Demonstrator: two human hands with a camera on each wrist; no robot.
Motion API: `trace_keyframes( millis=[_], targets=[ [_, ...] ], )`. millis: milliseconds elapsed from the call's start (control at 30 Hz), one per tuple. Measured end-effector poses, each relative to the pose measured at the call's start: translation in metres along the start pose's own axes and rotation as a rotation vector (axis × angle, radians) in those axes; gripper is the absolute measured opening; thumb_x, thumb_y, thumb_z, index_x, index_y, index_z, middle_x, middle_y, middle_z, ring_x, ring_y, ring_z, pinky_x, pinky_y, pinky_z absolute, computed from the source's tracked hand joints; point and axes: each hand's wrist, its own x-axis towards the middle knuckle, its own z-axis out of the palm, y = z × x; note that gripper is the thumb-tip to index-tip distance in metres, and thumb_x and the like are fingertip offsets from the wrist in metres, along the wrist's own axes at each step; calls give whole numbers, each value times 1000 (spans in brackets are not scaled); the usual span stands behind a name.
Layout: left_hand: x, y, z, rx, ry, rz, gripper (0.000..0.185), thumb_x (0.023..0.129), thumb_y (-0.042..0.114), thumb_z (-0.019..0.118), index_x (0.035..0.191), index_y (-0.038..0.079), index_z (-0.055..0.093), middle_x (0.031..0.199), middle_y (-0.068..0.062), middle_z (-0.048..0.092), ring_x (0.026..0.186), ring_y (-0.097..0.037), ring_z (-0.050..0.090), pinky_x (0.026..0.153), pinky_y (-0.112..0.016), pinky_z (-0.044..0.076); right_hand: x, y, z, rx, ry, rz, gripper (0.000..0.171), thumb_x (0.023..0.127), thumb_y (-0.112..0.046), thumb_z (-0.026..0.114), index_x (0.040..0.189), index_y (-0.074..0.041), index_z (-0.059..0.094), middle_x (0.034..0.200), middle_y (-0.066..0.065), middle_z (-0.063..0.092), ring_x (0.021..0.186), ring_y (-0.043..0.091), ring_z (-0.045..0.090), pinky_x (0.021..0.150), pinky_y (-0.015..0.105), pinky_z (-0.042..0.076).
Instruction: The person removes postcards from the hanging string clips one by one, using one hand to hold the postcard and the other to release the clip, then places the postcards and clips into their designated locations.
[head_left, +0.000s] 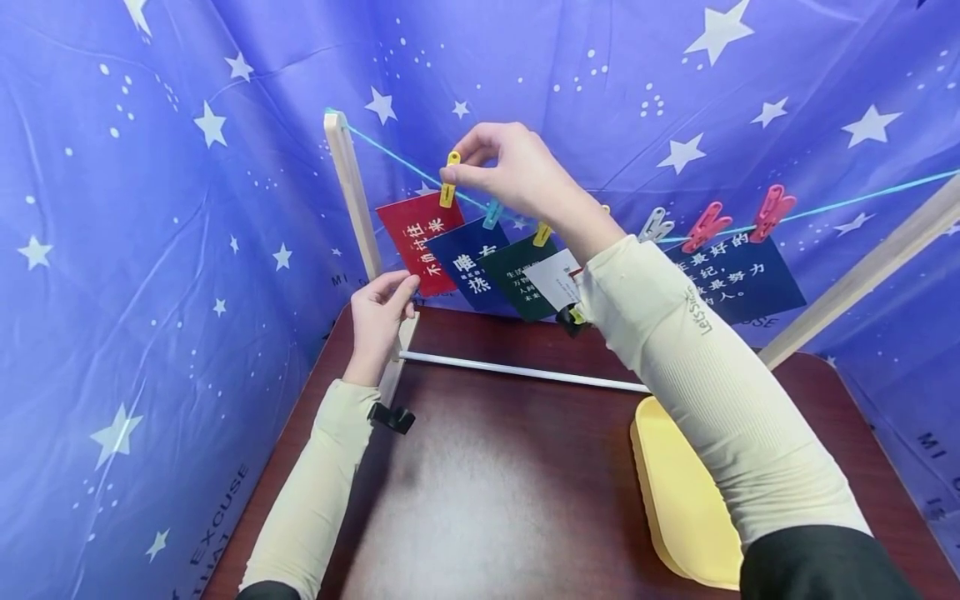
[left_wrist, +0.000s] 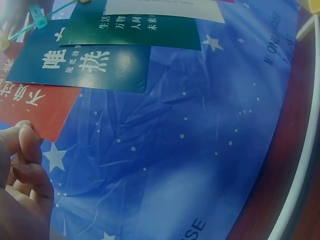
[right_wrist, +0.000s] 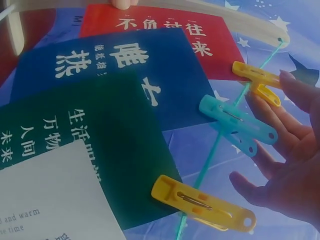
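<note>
With the right hand [head_left: 510, 171] pinching the small yellow plastic clothespin [head_left: 448, 190] on the taut teal string [head_left: 390, 154], the left hand [head_left: 377, 315] does best gripping the red printed card [head_left: 420, 242] steadily by the lower corner between its fingertips.

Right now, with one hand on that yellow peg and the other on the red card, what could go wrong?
1. The right hand pinches the yellow peg; if it opens, the red card may slip, held only at its corner by the left hand.
2. Tugging the string could jostle the overlapping blue card.
</note>
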Motion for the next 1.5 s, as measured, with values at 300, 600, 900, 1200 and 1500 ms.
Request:
trace_keyframes(
  millis=[300, 600, 900, 1200, 1500],
  targets=[
    [-3, 5, -4, 26, 23, 23, 21, 95, 3, 76, 107, -13, 73, 57, -2, 59, 47, -7, 52, 43, -18, 29, -2, 4, 10, -52, 82, -106, 26, 104, -32, 65, 116, -9, 63, 105, 3, 67, 111, 19, 54, 89, 32, 43],
    [-3, 9, -6, -27, 51, 5, 23, 94, 1, 75, 108, -17, 70, 63, 9, 65, 46, -6, 51, 44, -18, 37, 1, 11, 11, -57, 212, -208, 18, 104, -24, 65, 105, -6, 65, 103, 6, 69, 114, 19, 51, 93, 35, 40],
    [-4, 10, -13, 17, 75, 35, 21, 94, 0, 75, 105, -18, 70, 70, 11, 69, 47, -4, 51, 48, -18, 44, -1, 13, 11, -9, 292, -231, 15, 104, -22, 65, 102, -7, 68, 100, 3, 69, 107, 16, 49, 86, 28, 40],
    [-9, 13, -21, 54, 93, 31, 17, 95, -4, 72, 106, -17, 71, 64, 9, 63, 47, -6, 49, 49, -16, 40, -5, 16, 9, 24, 334, -248, 16, 104, -22, 65, 102, -7, 69, 105, 3, 71, 112, 15, 49, 95, 32, 38],
    [-17, 19, -31, 71, 108, 18, 22, 96, 2, 73, 106, -18, 70, 70, 11, 69, 52, -5, 52, 52, -16, 46, -11, 19, 2, 63, 368, -257, 14, 102, -20, 67, 99, -7, 69, 99, 5, 73, 112, 16, 52, 98, 33, 37]
  ],
)
